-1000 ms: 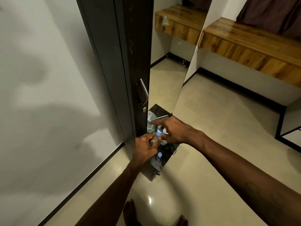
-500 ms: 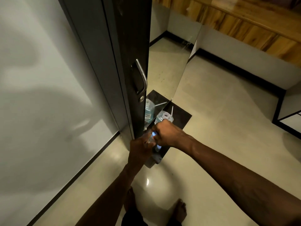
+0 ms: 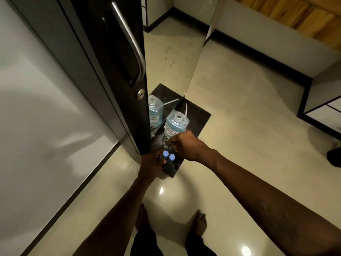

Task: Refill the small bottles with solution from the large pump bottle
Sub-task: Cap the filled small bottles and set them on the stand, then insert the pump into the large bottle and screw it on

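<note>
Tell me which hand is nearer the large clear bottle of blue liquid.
Right. The right hand sits just in front of the large clear bottle of blue liquid, overlapping its base in this view. The left hand is farther toward the person, at the two small blue-capped bottles.

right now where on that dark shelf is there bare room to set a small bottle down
Bare: the far right of the dark shelf, beyond the large bottle. Crowded: the near end, where both hands surround the capped small bottles.
</note>
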A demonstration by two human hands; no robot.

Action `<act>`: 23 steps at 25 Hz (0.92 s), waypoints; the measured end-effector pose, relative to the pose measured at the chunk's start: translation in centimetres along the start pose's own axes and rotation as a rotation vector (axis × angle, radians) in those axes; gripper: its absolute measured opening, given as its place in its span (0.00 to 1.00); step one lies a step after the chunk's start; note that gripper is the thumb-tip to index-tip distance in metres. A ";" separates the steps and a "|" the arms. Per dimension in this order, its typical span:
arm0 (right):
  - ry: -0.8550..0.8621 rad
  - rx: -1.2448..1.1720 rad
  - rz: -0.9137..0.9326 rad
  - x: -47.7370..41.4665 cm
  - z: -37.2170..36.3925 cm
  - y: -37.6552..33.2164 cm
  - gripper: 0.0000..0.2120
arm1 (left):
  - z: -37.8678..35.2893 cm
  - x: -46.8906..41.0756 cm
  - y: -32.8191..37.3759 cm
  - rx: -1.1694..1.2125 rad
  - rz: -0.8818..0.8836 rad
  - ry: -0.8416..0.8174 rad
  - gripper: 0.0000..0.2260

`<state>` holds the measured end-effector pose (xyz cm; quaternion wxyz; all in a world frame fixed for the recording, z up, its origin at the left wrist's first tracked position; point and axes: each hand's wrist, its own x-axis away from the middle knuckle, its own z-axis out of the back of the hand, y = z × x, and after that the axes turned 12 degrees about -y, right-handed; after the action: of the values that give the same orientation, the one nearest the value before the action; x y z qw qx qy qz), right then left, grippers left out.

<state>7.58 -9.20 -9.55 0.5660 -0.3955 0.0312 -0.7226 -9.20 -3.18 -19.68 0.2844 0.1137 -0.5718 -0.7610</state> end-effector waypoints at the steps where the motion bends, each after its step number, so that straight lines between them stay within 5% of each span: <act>1: 0.014 -0.035 -0.008 0.3 0.1 0.2 0.16 | -0.2 0.0 -0.3 -0.007 0.014 -0.006 0.16; 9: 0.126 -0.174 -0.112 1.8 -1.0 3.2 0.17 | -0.2 0.6 -2.3 -0.136 -0.001 0.095 0.23; 13: 0.203 -0.075 -0.205 2.4 -1.3 5.9 0.12 | 1.6 2.2 1.8 -0.174 -0.036 0.301 0.08; 16: 0.227 0.066 -0.270 2.3 -1.6 8.0 0.15 | 1.8 0.8 6.2 -0.185 0.006 0.347 0.21; 23: 0.045 0.292 -0.124 0.9 -2.9 9.8 0.43 | -1.5 -4.7 10.9 -0.166 0.062 0.332 0.43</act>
<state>13.56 -14.61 -15.91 0.5711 -0.2939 -0.0861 -0.7616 -1.36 -3.78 -10.72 0.4067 0.1959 -0.4556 -0.7672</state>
